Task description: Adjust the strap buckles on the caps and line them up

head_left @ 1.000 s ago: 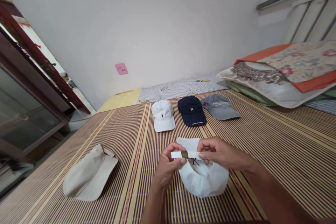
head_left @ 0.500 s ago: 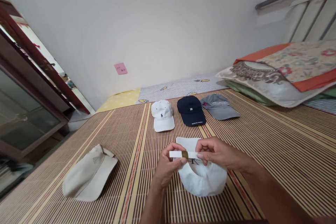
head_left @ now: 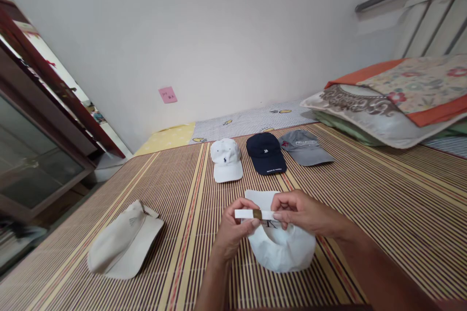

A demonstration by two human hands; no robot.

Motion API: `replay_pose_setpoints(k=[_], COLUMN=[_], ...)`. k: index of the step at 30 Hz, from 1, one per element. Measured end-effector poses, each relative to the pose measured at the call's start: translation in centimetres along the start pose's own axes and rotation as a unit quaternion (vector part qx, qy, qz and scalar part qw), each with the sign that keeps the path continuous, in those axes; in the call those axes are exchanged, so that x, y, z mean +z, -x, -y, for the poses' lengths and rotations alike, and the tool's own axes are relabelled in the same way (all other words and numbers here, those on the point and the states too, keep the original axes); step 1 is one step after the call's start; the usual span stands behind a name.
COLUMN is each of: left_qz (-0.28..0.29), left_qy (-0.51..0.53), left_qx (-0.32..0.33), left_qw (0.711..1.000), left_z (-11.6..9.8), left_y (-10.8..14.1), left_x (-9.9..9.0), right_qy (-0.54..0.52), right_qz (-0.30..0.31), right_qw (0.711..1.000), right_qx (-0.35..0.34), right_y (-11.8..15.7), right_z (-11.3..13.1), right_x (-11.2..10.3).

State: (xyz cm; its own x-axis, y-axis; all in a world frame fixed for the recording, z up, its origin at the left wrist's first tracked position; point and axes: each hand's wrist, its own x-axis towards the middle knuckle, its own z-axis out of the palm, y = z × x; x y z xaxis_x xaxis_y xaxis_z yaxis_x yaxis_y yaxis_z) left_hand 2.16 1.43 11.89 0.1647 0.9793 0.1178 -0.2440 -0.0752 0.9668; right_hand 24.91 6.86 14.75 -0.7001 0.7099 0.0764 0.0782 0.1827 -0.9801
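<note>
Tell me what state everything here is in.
Left grip: closed on the white strap.
Right grip: the same.
White strap: held level, brown buckle around it.
K-lettered white cap: brim on the far side.
Polo-logo white cap: upright, brim on near side.
Navy cap: upright, brim likewise.
Grey cap: upright, brim angled right.
Beige cap: lying untouched.
Striped mat: spread flat.
Pink note: stuck to the wall.
Door: open.
Pillow: partly covered.

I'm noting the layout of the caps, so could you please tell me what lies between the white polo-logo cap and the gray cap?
In the head view, the navy baseball cap lies between the white polo-logo cap and the gray cap.
</note>
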Motion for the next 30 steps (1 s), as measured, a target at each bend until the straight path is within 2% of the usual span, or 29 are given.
replay_pose_setpoints(k=[30], left_qz=[0.0], left_qy=[0.013], left_qx=[-0.022], left_qw=[1.0], left_z=[-1.0], left_y=[0.1], left_x=[0.5], right_qy=[0.01], right_qz=[0.001], right_qw=[1.0], right_qx=[-0.002], right_y=[0.2], right_z=[0.5], right_x=[0.1])
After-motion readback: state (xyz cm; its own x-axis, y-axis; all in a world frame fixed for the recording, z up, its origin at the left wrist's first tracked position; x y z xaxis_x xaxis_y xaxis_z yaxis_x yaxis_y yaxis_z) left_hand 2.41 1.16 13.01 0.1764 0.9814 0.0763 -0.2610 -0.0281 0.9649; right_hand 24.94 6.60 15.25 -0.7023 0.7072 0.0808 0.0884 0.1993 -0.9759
